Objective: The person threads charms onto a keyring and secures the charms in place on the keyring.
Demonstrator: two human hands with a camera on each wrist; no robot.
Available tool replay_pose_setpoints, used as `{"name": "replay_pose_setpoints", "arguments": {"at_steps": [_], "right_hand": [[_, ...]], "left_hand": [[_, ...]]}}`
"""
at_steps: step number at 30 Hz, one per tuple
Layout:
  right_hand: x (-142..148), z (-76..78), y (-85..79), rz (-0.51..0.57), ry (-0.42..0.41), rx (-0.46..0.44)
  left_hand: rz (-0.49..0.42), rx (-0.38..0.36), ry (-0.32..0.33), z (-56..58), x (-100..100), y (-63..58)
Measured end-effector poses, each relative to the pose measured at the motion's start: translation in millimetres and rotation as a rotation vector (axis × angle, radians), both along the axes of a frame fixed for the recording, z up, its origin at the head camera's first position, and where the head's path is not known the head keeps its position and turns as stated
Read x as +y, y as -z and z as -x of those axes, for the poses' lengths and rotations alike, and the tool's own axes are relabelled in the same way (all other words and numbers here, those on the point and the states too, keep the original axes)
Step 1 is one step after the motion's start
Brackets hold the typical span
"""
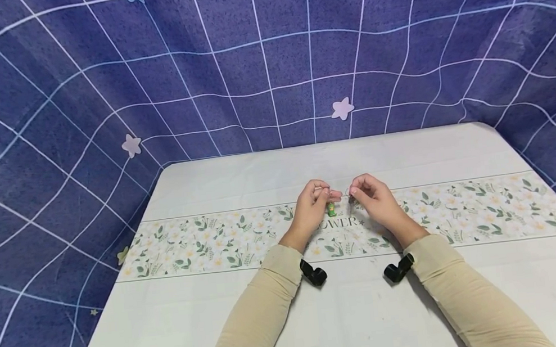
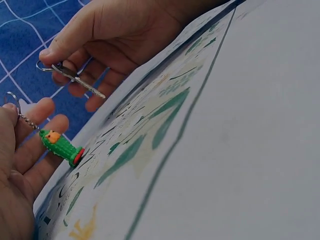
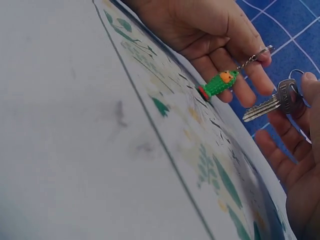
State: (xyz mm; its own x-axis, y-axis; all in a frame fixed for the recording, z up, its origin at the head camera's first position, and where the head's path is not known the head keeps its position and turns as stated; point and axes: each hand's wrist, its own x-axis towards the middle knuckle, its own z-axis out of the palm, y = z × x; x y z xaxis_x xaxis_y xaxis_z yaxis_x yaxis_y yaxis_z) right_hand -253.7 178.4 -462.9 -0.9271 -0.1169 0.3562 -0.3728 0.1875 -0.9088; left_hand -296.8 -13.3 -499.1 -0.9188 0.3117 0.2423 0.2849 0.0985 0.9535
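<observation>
A green figure keychain (image 2: 62, 146) with an orange face and red base hangs by a short chain from a metal ring (image 2: 12, 101). My left hand (image 1: 310, 208) pinches that ring between thumb and finger, and its other fingers lie behind the figure. Across a small gap, my right hand (image 1: 376, 201) pinches a thin split ring (image 3: 296, 74). From this ring a metal key (image 3: 272, 103) dangles, its toothed blade pointing down. The two rings are apart from each other. Both hands are raised above the table, facing each other.
The white table (image 1: 171, 320) carries a printed band of flowers (image 1: 234, 240) with lettering under the hands. A dark blue curtain (image 1: 226, 66) with a white grid and stars hangs behind and at the sides. Small black cameras (image 1: 314, 273) sit at both wrists.
</observation>
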Motion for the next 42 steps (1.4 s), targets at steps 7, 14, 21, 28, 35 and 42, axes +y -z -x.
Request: {"name": "replay_pose_setpoints", "arguments": {"at_steps": [7, 14, 21, 28, 35, 42], "right_hand": [[-2.6, -0.6, -0.6, 0.028, -0.013, -0.022], [-3.4, -2.1, -0.5, 0.053, -0.039, -0.009], [1.2, 10.2, 20.0, 0.111, -0.052, 0.021], [2.4, 16.4, 28.8, 0.133, -0.042, 0.026], [1.8, 16.4, 28.2, 0.146, -0.059, 0.033], [1.8, 15.0, 27.3, 0.149, -0.07, -0.007]], "left_hand": [[-0.047, -0.004, -0.016, -1.6, 1.5, 0.3], [-0.058, 0.014, -0.027, -4.2, 2.2, -0.5], [-0.034, 0.031, -0.026, -5.2, 2.4, -1.0], [-0.067, 0.019, -0.008, -6.0, 2.9, -1.5], [-0.092, 0.015, 0.019, -6.1, 3.2, -1.1], [-0.115, 0.014, 0.051, -5.5, 4.6, -0.7]]}}
